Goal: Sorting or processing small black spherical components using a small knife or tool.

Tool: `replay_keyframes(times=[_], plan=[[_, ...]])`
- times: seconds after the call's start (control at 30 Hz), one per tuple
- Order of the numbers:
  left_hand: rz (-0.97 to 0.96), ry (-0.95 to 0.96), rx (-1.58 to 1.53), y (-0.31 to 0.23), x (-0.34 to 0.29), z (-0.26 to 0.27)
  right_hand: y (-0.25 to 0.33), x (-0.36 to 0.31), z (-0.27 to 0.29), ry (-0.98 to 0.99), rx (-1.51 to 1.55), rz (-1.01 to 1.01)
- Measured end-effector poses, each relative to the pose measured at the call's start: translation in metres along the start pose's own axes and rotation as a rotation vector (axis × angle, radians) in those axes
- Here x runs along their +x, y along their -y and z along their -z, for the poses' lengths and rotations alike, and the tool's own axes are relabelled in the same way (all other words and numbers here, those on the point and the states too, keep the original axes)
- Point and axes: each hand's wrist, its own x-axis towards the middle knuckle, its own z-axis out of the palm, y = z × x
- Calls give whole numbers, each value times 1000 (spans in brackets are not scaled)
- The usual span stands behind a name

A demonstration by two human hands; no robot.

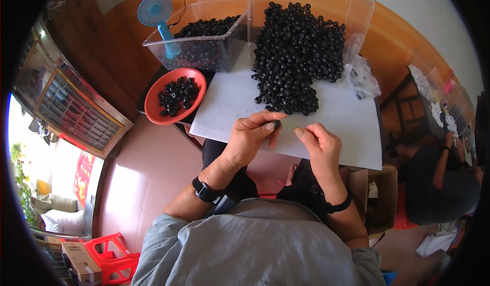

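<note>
A small round black plastic part (276, 124) is pinched between the thumb and fingers of my left hand (246, 137), just over the near edge of the white board (224, 100). To its right, apart from it, my right hand (322, 145) has thumb and forefinger pressed together. Whatever that pinch holds, if anything, is too small to make out. Beyond both hands a large heap of the same black parts (296, 56) spills out of a tipped clear plastic bin (360, 10) onto the board. An orange-red bowl (151, 102) at the left holds more black parts.
Behind the bowl stands a clear tub (204, 56) of black parts with a blue fan (155, 10) at its side. Crumpled clear bags (365, 79) lie right of the heap. A cardboard box (385, 194) is below the board's right end. Another person (441, 189) sits at far right.
</note>
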Motion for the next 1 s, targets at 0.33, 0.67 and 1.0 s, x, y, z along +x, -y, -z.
replay_keyframes(times=[0.33, 0.67, 1.0], plan=[[7, -28, 3, 0, 0, 0, 4, 0, -2, 7, -93, 59], [28, -13, 62, 0, 0, -3, 2, -4, 0, 2, -139, 134], [-43, -105, 179, -11, -5, -2, -3, -7, 10, 29, -54, 123]])
